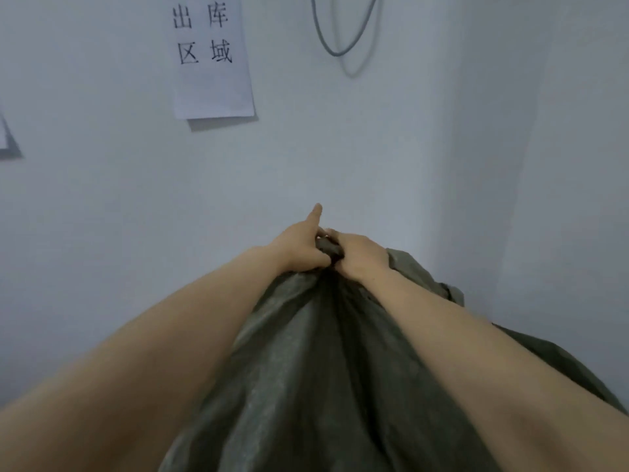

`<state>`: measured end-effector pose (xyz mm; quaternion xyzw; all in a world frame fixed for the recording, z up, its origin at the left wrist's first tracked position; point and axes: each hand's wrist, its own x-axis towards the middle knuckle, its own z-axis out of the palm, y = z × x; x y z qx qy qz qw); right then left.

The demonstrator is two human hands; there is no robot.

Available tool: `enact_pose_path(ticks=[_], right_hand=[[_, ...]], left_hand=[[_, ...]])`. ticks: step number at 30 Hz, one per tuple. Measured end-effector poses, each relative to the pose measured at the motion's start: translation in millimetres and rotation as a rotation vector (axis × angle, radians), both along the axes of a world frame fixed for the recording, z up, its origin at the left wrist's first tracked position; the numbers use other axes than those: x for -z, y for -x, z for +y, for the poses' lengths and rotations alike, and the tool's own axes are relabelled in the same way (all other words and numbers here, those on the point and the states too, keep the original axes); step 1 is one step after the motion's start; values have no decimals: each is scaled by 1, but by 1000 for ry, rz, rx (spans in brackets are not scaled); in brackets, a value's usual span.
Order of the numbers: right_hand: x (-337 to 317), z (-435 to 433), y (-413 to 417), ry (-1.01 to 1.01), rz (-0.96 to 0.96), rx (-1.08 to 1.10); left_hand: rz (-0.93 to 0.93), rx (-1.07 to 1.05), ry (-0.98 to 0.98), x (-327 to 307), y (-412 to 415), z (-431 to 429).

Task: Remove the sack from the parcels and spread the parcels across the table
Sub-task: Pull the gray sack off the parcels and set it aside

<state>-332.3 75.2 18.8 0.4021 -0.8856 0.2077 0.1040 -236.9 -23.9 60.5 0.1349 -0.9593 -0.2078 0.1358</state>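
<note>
Head view, facing a pale wall.

Sack: grey-green woven cloth, filling the lower middle of the view between the two bare forearms. Its cloth is drawn up into a tight bunch at the far end, with long folds running back from the bunch toward the camera. A further fold of the same cloth shows beyond the right forearm. What the sack contains is hidden.

Left grip: closed on the bunched end of the sack from the left side, the thumb and lower fingers curled into the cloth. The index finger is not in the hold and sticks out straight toward the wall.

Right grip: closed on the same bunch from the right side, fingers wrapped over the top of it. The two grips meet at the bunch, with fingertips touching or nearly so; which of the two cannot be told.

Surroundings: a white paper notice with four large black characters is fixed to the wall at upper left. A grey cable hangs in a loop at upper centre. The corner of another sheet shows at the left edge.
</note>
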Motion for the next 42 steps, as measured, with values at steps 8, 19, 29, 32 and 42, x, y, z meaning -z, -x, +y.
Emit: enact_pose_path(ticks=[8,19,29,32,42], right_hand=[[-21,21,41,184,-130,317],[-11,40,49,159,-258,487],[-44,21,41,1461,-1310,185],[-55,11,54,1542,-1333,109],[-87,28,65,1589,-990,86]], left_hand=[[-840,-407,21,7,-113,-57],[-805,-460,336,11,-117,-74],[138,-822,-53,-39,-57,-100],[509,-778,-493,-63,-39,-105],[969,-580,-461,-141,-11,-73]])
